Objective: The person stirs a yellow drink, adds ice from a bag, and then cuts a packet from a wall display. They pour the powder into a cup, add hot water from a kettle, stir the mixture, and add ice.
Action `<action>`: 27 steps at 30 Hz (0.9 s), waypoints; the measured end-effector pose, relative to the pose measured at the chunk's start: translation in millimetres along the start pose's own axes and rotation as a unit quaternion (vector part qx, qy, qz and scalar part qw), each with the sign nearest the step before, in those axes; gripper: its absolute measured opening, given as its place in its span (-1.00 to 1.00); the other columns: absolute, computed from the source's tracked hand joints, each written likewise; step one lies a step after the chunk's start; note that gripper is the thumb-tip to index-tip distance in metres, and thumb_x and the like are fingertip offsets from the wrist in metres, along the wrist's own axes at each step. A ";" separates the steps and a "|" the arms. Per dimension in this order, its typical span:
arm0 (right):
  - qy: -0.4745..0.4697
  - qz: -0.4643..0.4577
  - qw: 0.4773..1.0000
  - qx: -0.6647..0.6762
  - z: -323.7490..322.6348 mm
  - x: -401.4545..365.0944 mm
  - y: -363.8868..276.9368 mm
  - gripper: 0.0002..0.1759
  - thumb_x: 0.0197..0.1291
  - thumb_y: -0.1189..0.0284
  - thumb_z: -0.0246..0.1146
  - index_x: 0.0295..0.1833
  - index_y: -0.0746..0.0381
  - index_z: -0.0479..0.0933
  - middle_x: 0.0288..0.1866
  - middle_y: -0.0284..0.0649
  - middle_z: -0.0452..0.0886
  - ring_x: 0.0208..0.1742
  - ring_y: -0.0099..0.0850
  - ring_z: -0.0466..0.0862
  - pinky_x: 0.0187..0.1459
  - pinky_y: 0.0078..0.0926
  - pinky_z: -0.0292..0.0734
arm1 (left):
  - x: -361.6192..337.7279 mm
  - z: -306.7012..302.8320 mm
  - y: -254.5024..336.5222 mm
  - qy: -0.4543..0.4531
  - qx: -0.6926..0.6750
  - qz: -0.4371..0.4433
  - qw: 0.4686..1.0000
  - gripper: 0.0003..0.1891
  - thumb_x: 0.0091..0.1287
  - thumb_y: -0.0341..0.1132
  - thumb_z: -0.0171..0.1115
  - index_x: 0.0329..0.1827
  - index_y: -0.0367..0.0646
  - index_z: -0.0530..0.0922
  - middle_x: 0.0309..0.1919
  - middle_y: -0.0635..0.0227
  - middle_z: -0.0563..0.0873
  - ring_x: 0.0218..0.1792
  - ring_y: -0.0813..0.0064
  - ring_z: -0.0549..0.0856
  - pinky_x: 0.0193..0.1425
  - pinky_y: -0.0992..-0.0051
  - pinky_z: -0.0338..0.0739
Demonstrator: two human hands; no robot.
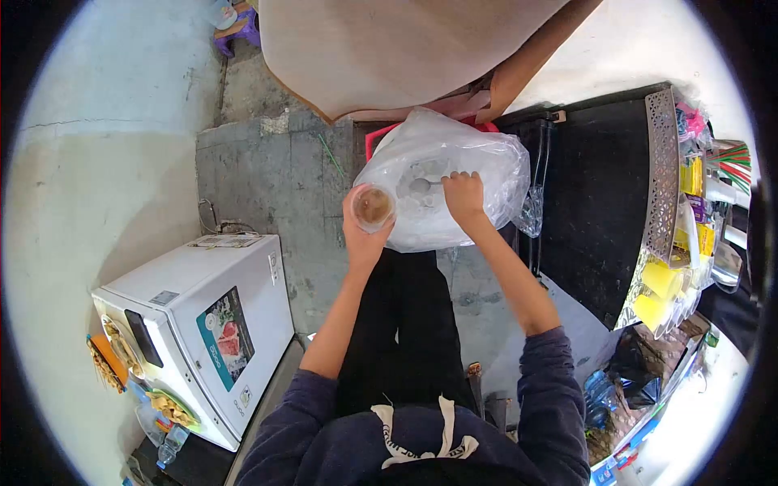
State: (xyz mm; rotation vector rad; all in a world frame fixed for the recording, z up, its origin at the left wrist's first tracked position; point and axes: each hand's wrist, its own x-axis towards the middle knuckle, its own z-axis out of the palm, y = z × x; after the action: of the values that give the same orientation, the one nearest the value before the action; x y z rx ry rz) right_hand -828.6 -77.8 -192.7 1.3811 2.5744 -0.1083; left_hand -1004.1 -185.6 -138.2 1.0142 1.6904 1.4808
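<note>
My left hand [362, 232] is wrapped round a clear plastic cup [374, 207] with a light brown drink in it, seen from above. The cup is at the left edge of a large clear plastic bag [494, 162], whose mouth is spread open. Pale, whitish pieces that look like ice [429, 168] lie inside the bag. My right hand [464, 194] is closed on the handle of a grey metal spoon [420, 185]. The spoon's bowl points left, over the ice. Part of a red container [373, 144] shows under the bag.
A white chest freezer [190, 275] stands at the left, with bowls of food and a bottle [172, 445] beside it. At the right is a black panel [596, 211] with a perforated metal edge, beyond which are yellow cups [660, 279]. A beige cloth [389, 49] hangs ahead.
</note>
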 end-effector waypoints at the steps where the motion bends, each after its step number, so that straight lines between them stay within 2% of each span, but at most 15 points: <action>1: -0.007 -0.014 1.000 -0.021 -3.9 1.6 1.3 -0.88 0.03 0.44 0.14 -0.44 0.09 0.60 -0.42 -0.31 0.62 -0.30 -0.42 0.63 -0.19 -0.38 0.39 | 0.4 -0.5 -0.2 0.003 -0.003 -0.002 1.000 -0.36 -0.09 -0.53 0.41 0.13 -0.22 0.36 0.04 0.26 0.49 0.10 0.36 0.49 0.20 0.41 0.35; 6: -0.042 -0.022 0.997 -0.060 -20.7 -1.8 15.3 -0.90 0.01 0.43 0.16 -0.46 0.10 0.60 -0.44 -0.31 0.62 -0.33 -0.42 0.64 -0.20 -0.40 0.38 | -1.9 -3.5 -0.4 0.002 0.008 -0.017 1.000 -0.36 -0.10 -0.54 0.41 0.12 -0.22 0.36 0.04 0.25 0.48 0.09 0.37 0.50 0.20 0.42 0.36; 8: -0.052 -0.019 0.996 -0.072 -25.1 -6.7 22.7 -0.90 0.00 0.43 0.17 -0.46 0.10 0.59 -0.44 -0.30 0.62 -0.34 -0.41 0.65 -0.21 -0.40 0.38 | -3.1 -2.9 -0.3 -0.018 0.010 -0.011 1.000 -0.30 -0.11 -0.58 0.43 0.17 -0.18 0.32 0.08 0.29 0.42 0.13 0.39 0.46 0.21 0.40 0.38; 14: -0.060 -0.013 0.998 0.002 -37.5 -19.1 15.9 -0.91 -0.01 0.45 0.18 -0.47 0.12 0.60 -0.47 -0.26 0.63 -0.37 -0.36 0.66 -0.30 -0.39 0.42 | -2.2 -1.1 7.4 -0.024 0.022 -0.012 0.999 -0.30 -0.11 -0.57 0.43 0.17 -0.19 0.33 0.08 0.29 0.42 0.13 0.37 0.46 0.22 0.37 0.37; 16: -0.105 0.026 0.994 0.021 -32.4 -20.2 8.4 -0.91 -0.03 0.47 0.18 -0.46 0.15 0.60 -0.45 -0.18 0.65 -0.37 -0.29 0.68 -0.32 -0.36 0.48 | -2.0 -1.1 3.2 -0.023 0.017 -0.015 0.999 -0.30 -0.11 -0.57 0.43 0.17 -0.19 0.33 0.08 0.28 0.42 0.13 0.37 0.46 0.22 0.37 0.37; 19: -0.120 0.052 0.989 0.063 -16.9 -19.1 3.4 -0.90 -0.04 0.48 0.16 -0.45 0.19 0.60 -0.44 -0.10 0.65 -0.37 -0.23 0.69 -0.33 -0.32 0.54 | 1.0 -0.5 4.0 -0.014 0.015 -0.009 1.000 -0.32 -0.10 -0.56 0.42 0.16 -0.20 0.34 0.07 0.27 0.45 0.12 0.38 0.48 0.21 0.39 0.37; 22: -0.080 0.063 0.987 0.127 10.6 -24.7 -2.8 -0.88 -0.04 0.49 0.14 -0.44 0.22 0.60 -0.45 -0.06 0.65 -0.39 -0.18 0.69 -0.35 -0.27 0.57 | 0.8 -1.8 0.8 -0.004 0.008 -0.011 1.000 -0.33 -0.10 -0.55 0.42 0.15 -0.22 0.34 0.06 0.25 0.48 0.10 0.38 0.50 0.20 0.42 0.36; 27: -0.085 0.116 0.976 0.161 16.9 -34.9 -11.8 -0.87 -0.01 0.50 0.12 -0.43 0.24 0.58 -0.46 -0.03 0.64 -0.39 -0.14 0.68 -0.35 -0.23 0.57 | 1.5 -3.5 1.3 0.003 -0.004 -0.026 1.000 -0.32 -0.10 -0.55 0.42 0.16 -0.23 0.33 0.05 0.25 0.48 0.11 0.38 0.49 0.22 0.42 0.34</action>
State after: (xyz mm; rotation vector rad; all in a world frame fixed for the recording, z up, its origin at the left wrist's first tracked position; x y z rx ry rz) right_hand -817.1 -115.6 -201.8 1.6876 2.3080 -0.6007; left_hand -1007.7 -186.0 -136.4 0.9554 1.7023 1.4579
